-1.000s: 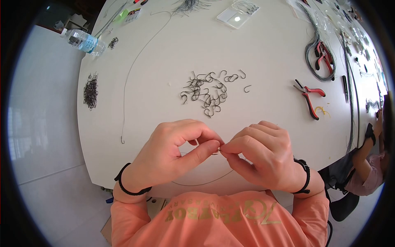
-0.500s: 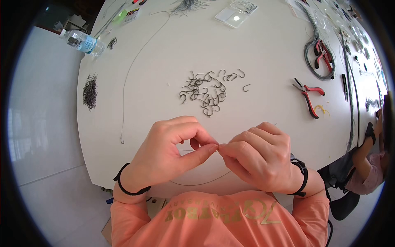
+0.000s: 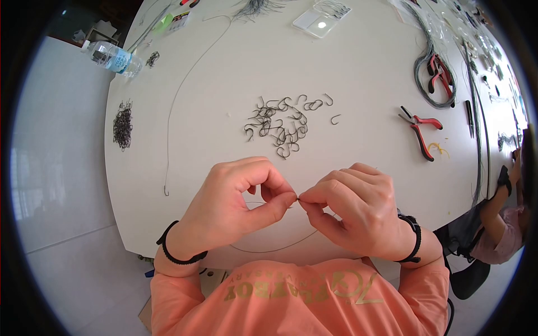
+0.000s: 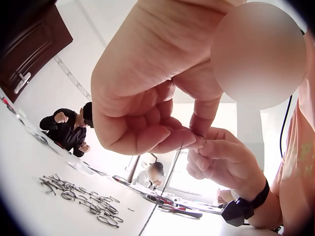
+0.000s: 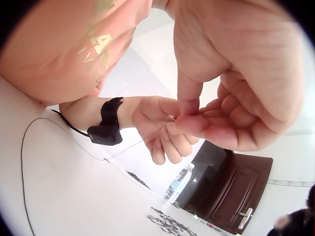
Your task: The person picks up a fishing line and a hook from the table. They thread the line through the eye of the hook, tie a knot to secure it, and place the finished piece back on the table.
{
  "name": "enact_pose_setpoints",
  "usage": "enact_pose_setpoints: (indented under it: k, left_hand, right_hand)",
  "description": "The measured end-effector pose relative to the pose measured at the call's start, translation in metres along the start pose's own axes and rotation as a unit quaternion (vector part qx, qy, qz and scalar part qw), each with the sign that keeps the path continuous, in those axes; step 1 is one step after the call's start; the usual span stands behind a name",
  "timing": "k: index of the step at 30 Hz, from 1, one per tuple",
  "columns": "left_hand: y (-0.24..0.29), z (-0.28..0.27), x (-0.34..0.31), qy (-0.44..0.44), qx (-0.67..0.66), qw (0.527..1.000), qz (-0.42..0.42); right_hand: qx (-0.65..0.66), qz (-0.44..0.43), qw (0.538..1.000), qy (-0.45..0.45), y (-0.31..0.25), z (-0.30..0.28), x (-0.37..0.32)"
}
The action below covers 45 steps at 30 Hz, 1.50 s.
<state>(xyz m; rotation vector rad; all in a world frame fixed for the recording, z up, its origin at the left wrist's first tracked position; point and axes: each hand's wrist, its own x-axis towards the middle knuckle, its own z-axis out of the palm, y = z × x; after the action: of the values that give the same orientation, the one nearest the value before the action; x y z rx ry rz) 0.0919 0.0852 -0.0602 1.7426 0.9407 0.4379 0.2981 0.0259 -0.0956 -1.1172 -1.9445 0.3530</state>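
My left hand (image 3: 238,199) and right hand (image 3: 353,207) meet fingertip to fingertip over the front of the table. The left thumb and index finger pinch a small dark fish hook (image 3: 290,208), mostly hidden by the fingers. Right beside it, my right thumb and index finger pinch the thin line at the hook. That fishing line (image 3: 274,250) curves in a loop below both hands; in the left wrist view it runs down from the left fingertips. A loose pile of hooks (image 3: 287,134) lies just beyond the hands.
Red-handled pliers (image 3: 420,134) and a coil of line (image 3: 419,84) lie at the right. To the left are a dense hook pile (image 3: 123,126), a long line with a hook (image 3: 168,140) and a water bottle (image 3: 115,57). A clear box (image 3: 322,19) sits at the back.
Both hands stay nearly in place. The right hand's fingers shift slightly at the left fingertips, and the small piece between them turns a little.
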Motion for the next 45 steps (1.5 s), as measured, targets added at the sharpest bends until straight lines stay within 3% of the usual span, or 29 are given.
enact_pose_setpoints:
  k: [5, 18, 21, 23, 24, 26, 27, 29, 30, 32, 33, 35, 36, 38, 42, 44, 45]
  left_hand:
    - [0.001, -0.001, 0.003, -0.013, -0.017, 0.999, -0.025]
    - [-0.002, 0.001, 0.001, 0.008, 0.001, 1.000, 0.015]
    - [-0.001, 0.000, 0.001, 0.017, 0.000, 1.000, 0.024]
    - [0.000, 0.000, 0.001, 0.024, 0.002, 0.999, 0.028]
    - [0.000, -0.001, 0.000, 0.029, -0.012, 0.999, 0.029]
    - [0.001, -0.002, -0.001, 0.035, -0.024, 0.999, 0.031]
    - [0.002, -0.002, -0.002, 0.040, -0.032, 0.998, 0.040]
    - [0.002, -0.001, -0.003, 0.043, -0.041, 0.997, 0.050]
    - [0.000, 0.000, -0.004, 0.048, -0.049, 0.995, 0.066]
    - [-0.002, 0.000, -0.005, 0.053, -0.056, 0.993, 0.084]
    - [-0.002, 0.000, -0.006, 0.049, -0.065, 0.993, 0.084]
    - [-0.002, 0.000, -0.007, 0.046, -0.075, 0.993, 0.084]
    - [-0.001, 0.000, -0.008, 0.045, -0.084, 0.993, 0.074]
    - [0.000, 0.000, -0.009, 0.044, -0.093, 0.993, 0.064]
    - [0.002, -0.002, -0.011, 0.043, -0.100, 0.993, 0.045]
    - [0.002, -0.003, -0.010, 0.040, -0.093, 0.994, 0.048]
    - [0.002, -0.004, -0.010, 0.035, -0.078, 0.995, 0.060]
  right_hand:
    - [-0.018, -0.016, 1.000, 0.003, 0.001, 0.000, 0.000]
    - [-0.035, -0.024, 0.999, 0.030, 0.002, 0.003, -0.001]
    - [-0.024, 0.000, 1.000, 0.003, 0.001, -0.005, 0.001]
    - [0.051, 0.108, 0.991, -0.057, -0.001, -0.008, 0.002]
    - [0.051, 0.105, 0.992, -0.056, -0.001, -0.010, 0.002]
    - [0.173, 0.164, 0.955, -0.175, -0.002, -0.014, 0.001]
    - [0.172, 0.163, 0.956, -0.174, -0.004, -0.015, 0.002]
    - [0.353, 0.230, 0.861, -0.287, -0.011, -0.015, 0.004]
    - [0.352, 0.230, 0.861, -0.286, -0.013, -0.012, 0.003]
    - [0.504, 0.263, 0.758, -0.318, -0.014, -0.003, -0.002]
    - [0.504, 0.262, 0.759, -0.319, -0.017, 0.001, -0.004]
    - [0.637, 0.318, 0.644, -0.281, -0.022, 0.006, -0.006]
    - [0.636, 0.317, 0.644, -0.282, -0.023, 0.005, -0.005]
    - [0.666, 0.357, 0.592, -0.280, -0.025, 0.003, -0.002]
    - [0.609, 0.351, 0.627, -0.335, -0.014, -0.001, 0.000]
    - [0.529, 0.306, 0.704, -0.362, -0.012, -0.003, 0.002]
    - [0.529, 0.307, 0.704, -0.362, -0.012, -0.002, 0.001]
